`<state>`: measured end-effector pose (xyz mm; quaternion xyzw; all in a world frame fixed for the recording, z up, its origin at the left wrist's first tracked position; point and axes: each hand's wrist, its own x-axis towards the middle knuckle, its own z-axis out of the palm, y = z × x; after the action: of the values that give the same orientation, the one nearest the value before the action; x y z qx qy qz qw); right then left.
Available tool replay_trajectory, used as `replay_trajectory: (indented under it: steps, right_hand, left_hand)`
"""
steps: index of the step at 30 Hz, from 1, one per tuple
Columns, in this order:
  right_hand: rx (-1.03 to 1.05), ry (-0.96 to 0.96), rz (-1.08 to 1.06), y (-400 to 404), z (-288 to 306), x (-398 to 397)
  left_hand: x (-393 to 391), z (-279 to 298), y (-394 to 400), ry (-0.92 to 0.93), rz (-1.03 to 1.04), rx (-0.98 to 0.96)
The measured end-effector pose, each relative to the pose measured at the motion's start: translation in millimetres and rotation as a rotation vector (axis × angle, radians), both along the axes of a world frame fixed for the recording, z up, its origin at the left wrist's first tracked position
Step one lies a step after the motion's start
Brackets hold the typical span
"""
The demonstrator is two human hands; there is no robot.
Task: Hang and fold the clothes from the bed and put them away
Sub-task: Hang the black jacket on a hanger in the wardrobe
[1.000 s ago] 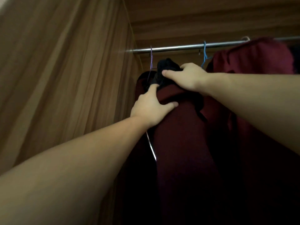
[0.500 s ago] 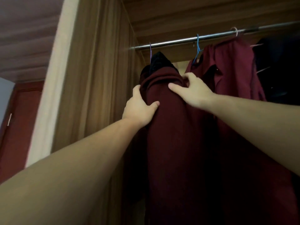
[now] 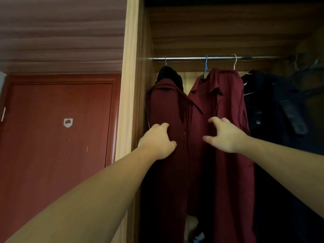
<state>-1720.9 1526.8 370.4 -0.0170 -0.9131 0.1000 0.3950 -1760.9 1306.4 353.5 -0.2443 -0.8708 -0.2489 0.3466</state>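
A maroon zip jacket (image 3: 166, 106) with a black hood (image 3: 169, 74) hangs from a purple hanger (image 3: 165, 61) at the left end of the metal rod (image 3: 220, 58) inside the wardrobe. My left hand (image 3: 157, 141) rests on the jacket's side about halfway down, fingers loosely curled, thumb lying on the fabric. My right hand (image 3: 225, 135) hovers with relaxed, spread fingers in front of the neighbouring maroon shirt (image 3: 228, 106) and holds nothing.
The maroon shirt hangs on a blue hanger (image 3: 206, 65). Dark garments (image 3: 273, 111) fill the rod's right part. The wardrobe's wooden side panel (image 3: 129, 85) stands just left of the jacket. A red door (image 3: 57, 123) is further left.
Both hands have come down from the jacket's shoulders to mid-height, and the right hand has let go. The view has pulled back, showing the door and more of the rod.
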Motion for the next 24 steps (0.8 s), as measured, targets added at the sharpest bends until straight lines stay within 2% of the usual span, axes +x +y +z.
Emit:
replay_trajectory:
  steps: [2,4,7,12,19,24]
  right_hand:
    - [0.279,-0.022,-0.146,-4,-13,25]
    - [0.362,-0.068,-0.185,-5,-31,47]
    - [0.314,-0.138,-0.179,-1,-63,77]
    - [0.227,-0.223,-0.188,19,-113,128]
    - [0.015,-0.250,-0.230,81,-173,234]
    - [-0.132,-0.323,-0.308,107,-255,314]
  left_hand:
    - [15,-12,-5,0.029,0.046,-0.089]
    - [27,-31,-9,0.056,0.055,-0.128]
    - [43,-67,-6,0.048,0.051,-0.181]
    - [67,-127,20,-0.007,0.084,-0.384]
    - [138,-195,57,-0.165,-0.058,-0.348]
    - [191,-235,79,-0.295,-0.155,-0.334]
